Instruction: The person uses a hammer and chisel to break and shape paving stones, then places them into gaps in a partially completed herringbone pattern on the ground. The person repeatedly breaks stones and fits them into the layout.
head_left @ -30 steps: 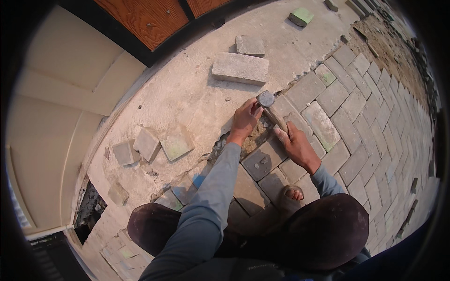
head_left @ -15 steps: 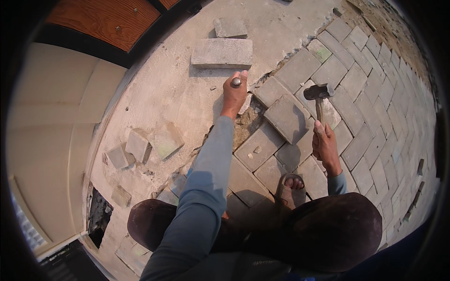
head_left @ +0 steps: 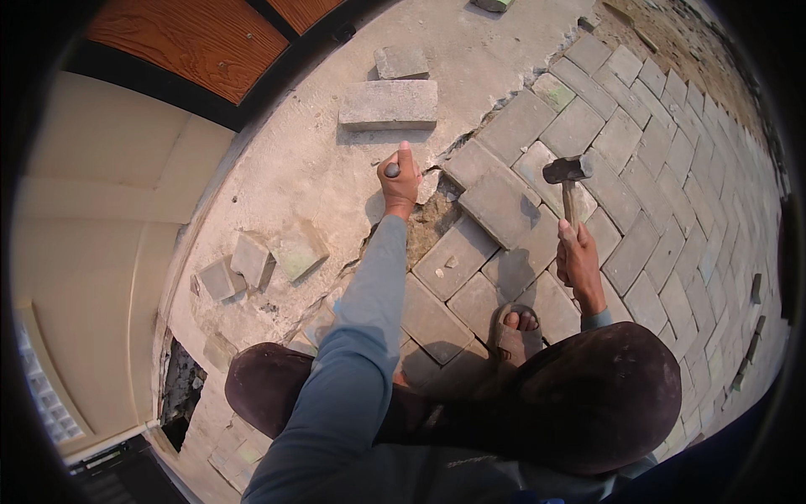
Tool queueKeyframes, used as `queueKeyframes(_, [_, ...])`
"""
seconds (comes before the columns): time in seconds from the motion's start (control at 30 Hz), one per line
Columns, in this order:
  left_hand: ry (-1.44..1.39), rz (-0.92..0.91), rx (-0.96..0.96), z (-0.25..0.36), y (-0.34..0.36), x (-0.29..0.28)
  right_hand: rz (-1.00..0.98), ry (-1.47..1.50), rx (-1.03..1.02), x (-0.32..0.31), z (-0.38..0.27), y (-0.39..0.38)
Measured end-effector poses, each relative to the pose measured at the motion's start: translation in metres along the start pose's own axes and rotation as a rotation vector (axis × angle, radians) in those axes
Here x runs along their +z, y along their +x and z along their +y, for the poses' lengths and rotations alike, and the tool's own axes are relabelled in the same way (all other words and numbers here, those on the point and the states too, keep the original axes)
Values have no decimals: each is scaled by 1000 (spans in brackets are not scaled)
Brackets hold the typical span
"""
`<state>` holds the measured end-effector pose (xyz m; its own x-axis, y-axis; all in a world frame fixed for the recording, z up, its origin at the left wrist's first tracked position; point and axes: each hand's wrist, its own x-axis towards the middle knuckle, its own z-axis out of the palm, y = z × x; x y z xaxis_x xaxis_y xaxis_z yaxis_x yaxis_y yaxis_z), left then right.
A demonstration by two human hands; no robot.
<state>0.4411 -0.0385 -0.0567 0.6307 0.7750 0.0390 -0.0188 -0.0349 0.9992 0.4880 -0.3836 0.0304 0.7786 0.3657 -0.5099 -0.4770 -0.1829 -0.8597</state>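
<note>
My left hand (head_left: 403, 189) is closed around a chisel, of which only the round metal end (head_left: 392, 170) shows above the fist; its lower part is hidden. The fist is over the broken edge of the concrete slab, beside a gap (head_left: 430, 227) of bare soil. In my right hand (head_left: 579, 267) I grip the wooden handle of a hammer (head_left: 567, 170), its dark steel head raised over the pavers. Between my hands a loose square paver (head_left: 501, 208) lies tilted on top of the others, next to the gap.
A long concrete block (head_left: 389, 105) and a smaller piece (head_left: 401, 62) lie ahead on the slab. Several broken paver pieces (head_left: 252, 259) are at the left. A hole (head_left: 180, 386) opens beside the cream wall (head_left: 92, 202). My sandalled foot (head_left: 518, 332) rests on the laid pavers.
My left hand has moved slightly left, and the chisel's end leans further left. The hammer stays raised at nearly the same place. The view has shifted a little.
</note>
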Motion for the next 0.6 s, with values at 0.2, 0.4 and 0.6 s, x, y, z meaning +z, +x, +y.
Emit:
queueKeyframes(0.2, [29, 86, -58, -6, 33, 6, -14, 8, 105, 1, 18, 17])
queueKeyframes(0.4, [10, 17, -475, 29, 94, -29, -7, -24, 134, -4, 30, 20])
queueKeyframes(0.6, [-35, -209, -333, 60, 41, -67, 171, -423, -158, -74, 70, 38])
